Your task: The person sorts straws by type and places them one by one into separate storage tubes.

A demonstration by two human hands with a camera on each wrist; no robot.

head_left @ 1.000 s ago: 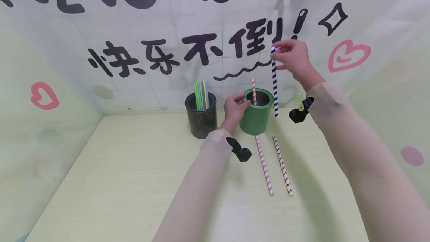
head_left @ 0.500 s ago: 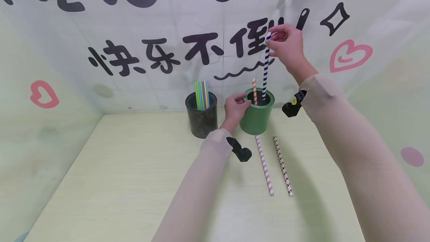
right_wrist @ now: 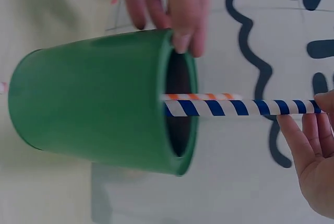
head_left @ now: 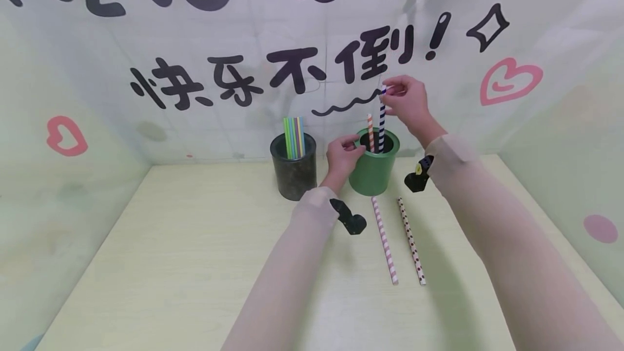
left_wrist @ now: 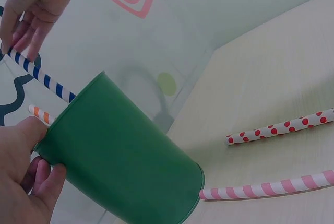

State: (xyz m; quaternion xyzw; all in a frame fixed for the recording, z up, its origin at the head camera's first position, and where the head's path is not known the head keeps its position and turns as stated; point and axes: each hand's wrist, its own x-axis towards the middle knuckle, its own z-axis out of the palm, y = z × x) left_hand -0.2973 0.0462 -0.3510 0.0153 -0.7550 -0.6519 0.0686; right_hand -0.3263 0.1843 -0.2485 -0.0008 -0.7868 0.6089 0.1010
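Note:
My right hand [head_left: 407,103] pinches a blue-and-white striped paper straw [right_wrist: 237,107] near its top end. The straw's lower part is inside the green cup [head_left: 372,173], hidden by the cup's wall. My left hand [head_left: 343,156] grips the cup's left rim, thumb over the edge and fingers outside, as the left wrist view shows. An orange-and-white striped straw [head_left: 370,129] leans in the same cup, beside the blue one. On the table in front of the cup lie a pink-and-white striped straw [head_left: 385,240] and a white straw with red dots [head_left: 411,240].
A black cup [head_left: 294,180] stands to the left of the green one, holding several thin coloured straws [head_left: 293,137]. Behind both cups rises a white printed backdrop [head_left: 244,31] with dark lettering. The pale table [head_left: 185,253] reaches back to it.
The blue-striped straw has moved left from beside the green cup to above its mouth, then down into it with my right hand. My left hand has stayed at the rim.

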